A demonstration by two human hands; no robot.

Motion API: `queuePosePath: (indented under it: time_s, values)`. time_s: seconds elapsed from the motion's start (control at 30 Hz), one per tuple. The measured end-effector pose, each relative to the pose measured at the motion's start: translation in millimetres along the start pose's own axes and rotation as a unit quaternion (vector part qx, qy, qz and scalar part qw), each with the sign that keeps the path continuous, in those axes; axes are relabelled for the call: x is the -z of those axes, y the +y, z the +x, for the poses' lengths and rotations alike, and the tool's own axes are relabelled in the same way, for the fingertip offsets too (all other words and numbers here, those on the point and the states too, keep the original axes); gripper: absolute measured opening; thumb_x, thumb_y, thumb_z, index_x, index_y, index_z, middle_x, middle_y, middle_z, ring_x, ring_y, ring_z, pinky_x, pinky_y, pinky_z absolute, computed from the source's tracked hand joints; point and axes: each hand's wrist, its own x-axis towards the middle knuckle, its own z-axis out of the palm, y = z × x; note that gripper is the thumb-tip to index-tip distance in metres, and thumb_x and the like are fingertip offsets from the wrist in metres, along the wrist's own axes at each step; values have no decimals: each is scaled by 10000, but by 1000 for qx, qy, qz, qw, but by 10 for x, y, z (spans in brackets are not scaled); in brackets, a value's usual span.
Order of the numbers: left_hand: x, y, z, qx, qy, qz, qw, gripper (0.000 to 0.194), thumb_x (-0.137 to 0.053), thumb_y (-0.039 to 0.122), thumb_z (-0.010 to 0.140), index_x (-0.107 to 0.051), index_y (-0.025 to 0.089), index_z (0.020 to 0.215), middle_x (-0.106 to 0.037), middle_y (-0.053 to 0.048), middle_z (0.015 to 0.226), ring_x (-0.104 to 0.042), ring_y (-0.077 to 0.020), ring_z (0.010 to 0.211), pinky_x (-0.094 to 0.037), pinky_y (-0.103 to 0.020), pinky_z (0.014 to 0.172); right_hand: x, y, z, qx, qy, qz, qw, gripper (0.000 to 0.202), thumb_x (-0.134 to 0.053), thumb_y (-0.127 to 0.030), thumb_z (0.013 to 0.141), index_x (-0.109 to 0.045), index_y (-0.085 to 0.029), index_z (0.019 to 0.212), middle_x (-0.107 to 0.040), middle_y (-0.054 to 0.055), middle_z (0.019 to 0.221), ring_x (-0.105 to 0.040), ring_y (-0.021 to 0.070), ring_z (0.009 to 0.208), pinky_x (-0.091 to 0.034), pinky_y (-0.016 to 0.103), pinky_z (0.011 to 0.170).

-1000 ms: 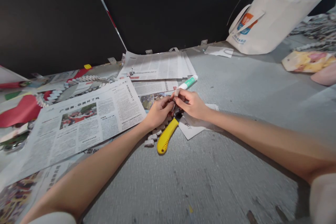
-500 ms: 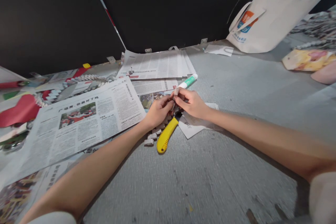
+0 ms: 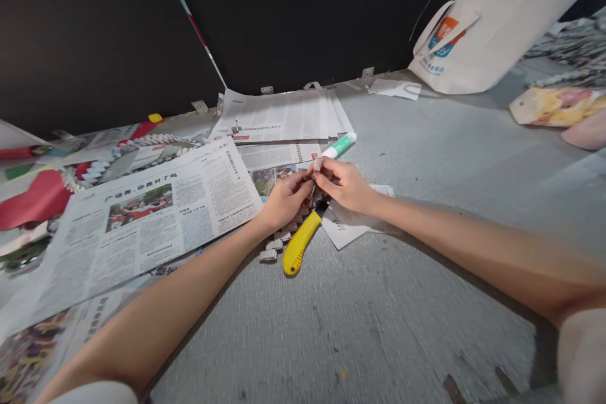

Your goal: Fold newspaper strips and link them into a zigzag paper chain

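Note:
Both hands meet near the middle, fingertips pinched together at one end of a folded newspaper chain (image 3: 269, 255). My left hand (image 3: 285, 200) is closed on the chain, whose zigzag links run out beneath it toward me. My right hand (image 3: 347, 186) is closed too, pinching a small folded paper strip (image 3: 317, 165) at the chain's end. Just below the hands lies a yellow utility knife (image 3: 302, 243), its dark tip near the right fingers. A white marker with a green band (image 3: 339, 146) rests beyond the fingertips. The fingers hide the join between strip and chain.
A newspaper sheet (image 3: 156, 214) spreads to the left, with more newspapers (image 3: 284, 115) at the back against a black panel (image 3: 331, 12). White paper (image 3: 348, 235) lies under my right hand. A white bag (image 3: 492, 31) stands at back right. Another paper chain (image 3: 97, 170) and red paper (image 3: 35, 199) sit at left.

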Motion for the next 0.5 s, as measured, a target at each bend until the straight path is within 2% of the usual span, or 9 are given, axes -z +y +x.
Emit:
queuePosePath:
  time_s: [0.13,0.5]
  values:
    - [-2,0,1,-2,0,0,1000,194,-550,359,1016,-613,199,925,-611,30,656,-578,-128,603,-471,-265,625,0,-17,2,-10,-1,-1,1000,149,-553,-325,1043,-628,-204,997,-619,4,807,-534,152,688,-446,290,645]
    - [6,9,-7,7,1,4,1000,187,-549,352,1013,-631,196,952,-612,31,654,-580,-133,598,-471,-269,625,8,-13,-1,4,-2,8,1000,141,-551,-298,1054,-642,-192,1035,-661,22,847,-593,165,736,-467,293,681]
